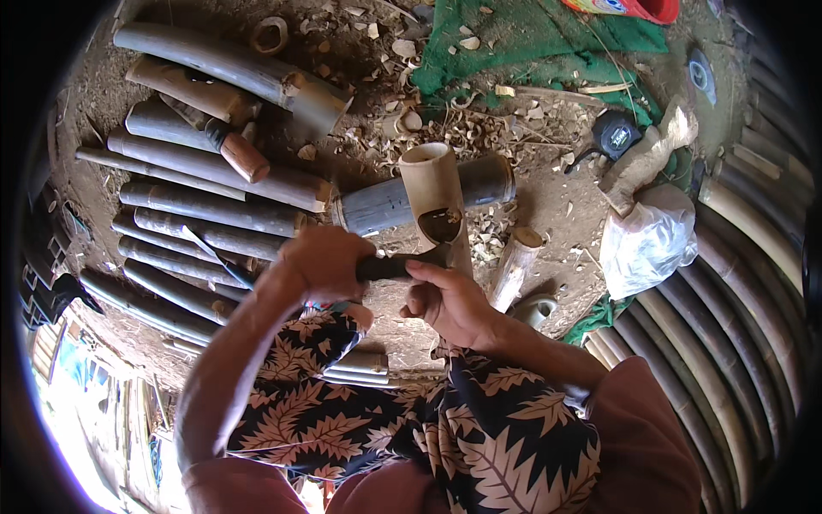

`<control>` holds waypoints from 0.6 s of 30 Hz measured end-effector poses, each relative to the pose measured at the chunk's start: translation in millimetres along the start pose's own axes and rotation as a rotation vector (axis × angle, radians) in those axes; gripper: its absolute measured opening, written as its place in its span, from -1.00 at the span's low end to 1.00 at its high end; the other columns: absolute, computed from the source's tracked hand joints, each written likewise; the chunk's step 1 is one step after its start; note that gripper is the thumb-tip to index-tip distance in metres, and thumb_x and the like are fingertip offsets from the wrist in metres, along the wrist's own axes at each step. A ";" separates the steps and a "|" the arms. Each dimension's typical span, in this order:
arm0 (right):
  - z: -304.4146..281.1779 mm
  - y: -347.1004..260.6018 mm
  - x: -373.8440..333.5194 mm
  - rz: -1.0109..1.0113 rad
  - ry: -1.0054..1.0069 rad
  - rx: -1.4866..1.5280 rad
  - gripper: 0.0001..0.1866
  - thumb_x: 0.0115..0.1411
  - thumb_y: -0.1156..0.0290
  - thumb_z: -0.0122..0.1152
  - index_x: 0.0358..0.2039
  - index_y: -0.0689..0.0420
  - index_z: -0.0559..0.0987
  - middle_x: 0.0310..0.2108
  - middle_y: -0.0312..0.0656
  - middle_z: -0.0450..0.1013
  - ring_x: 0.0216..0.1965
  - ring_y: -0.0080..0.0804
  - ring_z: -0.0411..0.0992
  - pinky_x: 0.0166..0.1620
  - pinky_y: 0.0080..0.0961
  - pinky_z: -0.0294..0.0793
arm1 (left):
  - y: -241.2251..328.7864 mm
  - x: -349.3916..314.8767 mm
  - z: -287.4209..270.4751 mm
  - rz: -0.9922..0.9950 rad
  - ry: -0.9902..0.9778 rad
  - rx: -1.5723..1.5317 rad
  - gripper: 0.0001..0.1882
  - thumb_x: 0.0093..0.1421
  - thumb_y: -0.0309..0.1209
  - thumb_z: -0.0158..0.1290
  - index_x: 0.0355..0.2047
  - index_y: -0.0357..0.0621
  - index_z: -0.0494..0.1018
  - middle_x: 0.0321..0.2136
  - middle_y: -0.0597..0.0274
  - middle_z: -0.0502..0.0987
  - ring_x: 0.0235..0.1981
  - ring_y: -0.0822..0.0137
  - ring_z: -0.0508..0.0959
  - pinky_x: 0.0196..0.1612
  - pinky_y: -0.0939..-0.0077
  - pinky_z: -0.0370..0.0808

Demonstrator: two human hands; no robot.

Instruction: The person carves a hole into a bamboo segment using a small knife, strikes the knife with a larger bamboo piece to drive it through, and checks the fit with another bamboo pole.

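My left hand (330,257) is closed around the dark handle of a short tool (387,268), whose kind I cannot make out. The thumb of my right hand (458,304) presses on the tool's other end, with the fingers curled below. That end lies against a pale, scraped bamboo tube (431,182) with an open top and a scooped hole in its side. Some of the tube's lower part is hidden behind the tool and my right hand. Beneath the tube, a dark bamboo section (377,206) lies crosswise on the ground.
Dark bamboo lengths (214,167) lie in rows at left, a wooden-handled tool (242,157) on them. Shavings (492,128) litter the dirt. Rightward are a wood stump (516,257), tape measure (616,134), plastic bag (648,240) and stacked poles (728,300). Green netting (514,43) lies beyond.
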State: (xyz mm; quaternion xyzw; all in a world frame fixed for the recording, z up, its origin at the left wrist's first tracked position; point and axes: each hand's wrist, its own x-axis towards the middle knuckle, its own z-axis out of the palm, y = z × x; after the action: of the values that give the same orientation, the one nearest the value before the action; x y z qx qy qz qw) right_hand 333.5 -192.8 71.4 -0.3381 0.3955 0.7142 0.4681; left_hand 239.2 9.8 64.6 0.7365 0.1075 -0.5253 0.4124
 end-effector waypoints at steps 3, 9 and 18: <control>1.0 1.4 -2.1 -0.048 0.188 -0.307 -0.76 0.26 0.32 0.14 -0.20 0.24 0.52 -0.61 -0.35 0.38 -0.69 -0.61 0.33 -0.52 -0.55 0.37 | 9.0 -2.8 51.2 -0.095 0.085 -0.253 -0.75 0.00 -0.12 0.17 -0.36 0.08 0.57 -0.45 0.16 0.62 -0.37 0.13 0.64 -0.21 0.22 0.57; -12.8 -0.7 -13.0 -0.325 0.342 -0.946 -0.69 0.26 0.22 0.13 -0.29 0.27 0.53 -0.66 -0.30 0.35 -0.71 -0.63 0.26 -0.63 -0.60 0.21 | 68.3 7.9 130.1 -0.159 0.461 -0.747 -0.69 0.05 -0.13 0.21 -0.40 -0.11 0.50 -0.54 -0.03 0.58 -0.43 -0.04 0.61 -0.31 0.14 0.53; -28.1 -13.1 -19.1 -0.630 0.570 -1.508 -0.69 0.20 0.20 0.10 -0.39 0.23 0.52 -0.57 0.06 0.48 -0.50 -0.03 0.51 -0.36 -0.21 0.46 | 145.7 42.1 151.0 -0.139 0.655 -1.233 -0.66 0.03 -0.37 0.18 -0.24 -0.36 0.44 -0.49 -0.17 0.59 -0.43 0.00 0.63 -0.34 0.25 0.53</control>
State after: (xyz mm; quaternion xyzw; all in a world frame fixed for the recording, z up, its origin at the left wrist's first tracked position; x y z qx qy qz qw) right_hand 355.3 -222.0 71.6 -0.8183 -0.1937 0.5111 0.1780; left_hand 239.8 -203.4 84.1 0.4801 0.5513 -0.1450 0.6667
